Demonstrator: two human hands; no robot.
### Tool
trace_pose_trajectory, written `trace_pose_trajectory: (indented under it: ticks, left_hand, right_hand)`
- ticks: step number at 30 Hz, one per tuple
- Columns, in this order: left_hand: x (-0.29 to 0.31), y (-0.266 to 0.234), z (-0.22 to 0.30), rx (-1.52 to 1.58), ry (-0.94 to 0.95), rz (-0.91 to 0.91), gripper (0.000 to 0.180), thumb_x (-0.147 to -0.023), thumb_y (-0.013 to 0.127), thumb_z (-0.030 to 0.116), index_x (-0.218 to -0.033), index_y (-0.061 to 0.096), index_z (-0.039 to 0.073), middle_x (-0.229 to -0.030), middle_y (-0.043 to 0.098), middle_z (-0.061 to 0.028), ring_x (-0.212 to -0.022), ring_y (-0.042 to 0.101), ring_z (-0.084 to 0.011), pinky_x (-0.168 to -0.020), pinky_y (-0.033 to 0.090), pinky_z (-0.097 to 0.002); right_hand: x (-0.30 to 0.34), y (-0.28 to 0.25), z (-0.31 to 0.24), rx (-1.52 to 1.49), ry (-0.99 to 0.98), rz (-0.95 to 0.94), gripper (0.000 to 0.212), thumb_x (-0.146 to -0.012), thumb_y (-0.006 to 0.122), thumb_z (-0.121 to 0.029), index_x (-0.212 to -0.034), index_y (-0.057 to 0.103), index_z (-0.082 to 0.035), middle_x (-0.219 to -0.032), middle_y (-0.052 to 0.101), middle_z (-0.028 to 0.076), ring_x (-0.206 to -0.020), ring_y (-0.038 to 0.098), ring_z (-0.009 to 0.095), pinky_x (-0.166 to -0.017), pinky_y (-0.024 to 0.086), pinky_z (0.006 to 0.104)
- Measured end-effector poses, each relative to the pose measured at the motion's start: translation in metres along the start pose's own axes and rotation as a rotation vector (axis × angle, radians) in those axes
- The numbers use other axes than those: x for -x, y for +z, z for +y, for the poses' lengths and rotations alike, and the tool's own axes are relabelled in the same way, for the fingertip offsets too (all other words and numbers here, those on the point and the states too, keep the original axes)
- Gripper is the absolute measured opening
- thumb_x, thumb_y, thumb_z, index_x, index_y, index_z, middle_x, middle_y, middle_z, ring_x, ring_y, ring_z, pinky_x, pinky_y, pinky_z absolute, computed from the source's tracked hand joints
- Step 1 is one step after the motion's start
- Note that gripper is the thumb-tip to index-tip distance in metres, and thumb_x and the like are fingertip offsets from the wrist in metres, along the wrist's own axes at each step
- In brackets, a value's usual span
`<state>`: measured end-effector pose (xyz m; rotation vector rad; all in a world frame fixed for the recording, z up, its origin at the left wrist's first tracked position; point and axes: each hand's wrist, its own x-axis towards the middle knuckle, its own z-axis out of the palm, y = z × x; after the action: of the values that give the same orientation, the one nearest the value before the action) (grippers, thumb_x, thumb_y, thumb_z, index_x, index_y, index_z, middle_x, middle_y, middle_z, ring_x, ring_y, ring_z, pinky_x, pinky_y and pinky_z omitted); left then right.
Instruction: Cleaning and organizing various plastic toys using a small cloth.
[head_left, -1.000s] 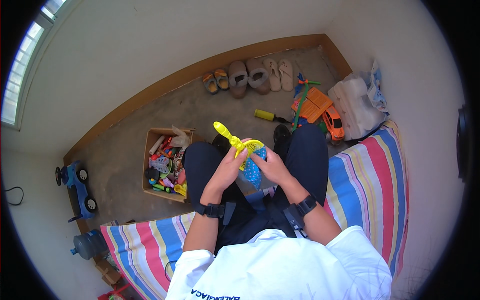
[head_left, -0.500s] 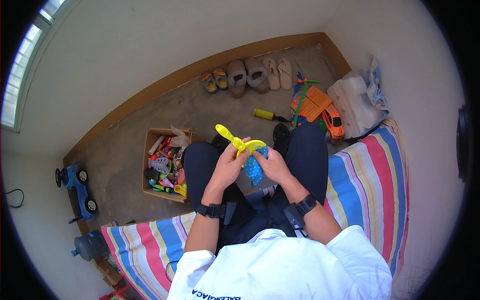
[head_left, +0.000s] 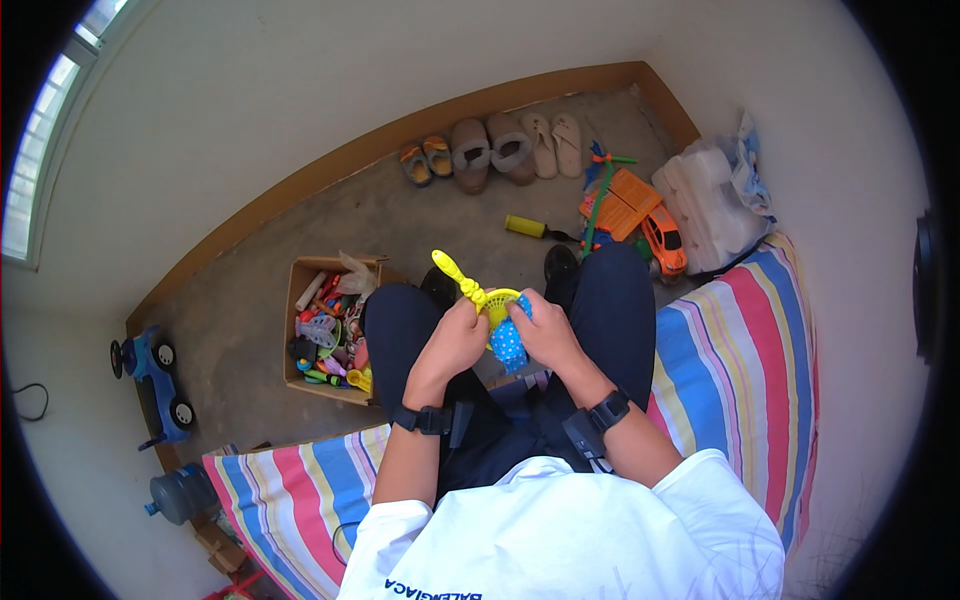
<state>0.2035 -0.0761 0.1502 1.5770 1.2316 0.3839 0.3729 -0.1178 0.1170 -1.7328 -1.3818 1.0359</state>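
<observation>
Between my knees, my left hand (head_left: 457,345) is closed on the rim of a yellow toy strainer (head_left: 498,304). Its knobbly handle points up and to the left, and fine holes show in its bowl. My right hand (head_left: 546,336) pinches a blue cloth with white dots (head_left: 509,345) against the strainer's right edge. The lower part of the cloth hangs bunched below the bowl. Fingers hide part of the rim and the upper cloth.
A cardboard box (head_left: 293,375) of mixed toys stands by my left knee. Slippers (head_left: 470,160) line the far wall. A yellow hand pump (head_left: 525,226) and an orange toy car (head_left: 663,240) lie ahead to the right. A striped sheet (head_left: 735,350) is under me.
The strainer has turned so more of its perforated bowl shows. The cloth is bunched closer to the bowl, and both hands have shifted slightly around the rim.
</observation>
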Motion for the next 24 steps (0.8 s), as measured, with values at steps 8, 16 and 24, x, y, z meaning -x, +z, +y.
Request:
trace_pose_trajectory:
  ticks: [8, 16, 24]
  left_hand:
    - [0.001, 0.005, 0.005, 0.088, 0.078, -0.013, 0.032, -0.089, 0.064, 0.015, -0.115, 0.059, -0.003, -0.100, 0.066, -0.0168, -0.091, 0.065, -0.0242, -0.078, 0.051, -0.0349]
    - [-0.003, 0.005, -0.001, 0.075, 0.003, -0.011, 0.038, -0.088, 0.066, 0.011, -0.124, 0.057, 0.000, -0.105, 0.067, -0.0091, -0.095, 0.063, -0.0165, -0.082, 0.051, -0.0313]
    - [-0.011, 0.011, -0.014, 0.401, -0.012, 0.220, 0.029, -0.095, 0.057, 0.007, -0.123, 0.057, 0.000, -0.107, 0.065, -0.0051, -0.096, 0.061, -0.0130, -0.084, 0.049, -0.0277]
  right_hand:
    - [-0.005, -0.005, -0.005, -0.098, 0.042, 0.057, 0.025, -0.095, 0.058, -0.025, -0.098, 0.057, 0.000, -0.085, 0.064, 0.027, -0.087, 0.064, 0.045, -0.068, 0.050, 0.0454]
    - [-0.005, -0.003, 0.003, -0.219, 0.027, -0.012, 0.032, -0.095, 0.060, -0.031, -0.106, 0.058, -0.001, -0.092, 0.068, 0.020, -0.093, 0.068, 0.033, -0.078, 0.050, 0.0395]
    - [-0.006, -0.001, 0.003, -0.385, -0.110, 0.157, 0.053, -0.089, 0.069, -0.031, -0.128, 0.046, -0.004, -0.125, 0.053, 0.014, -0.105, 0.059, 0.021, -0.084, 0.049, 0.0332]
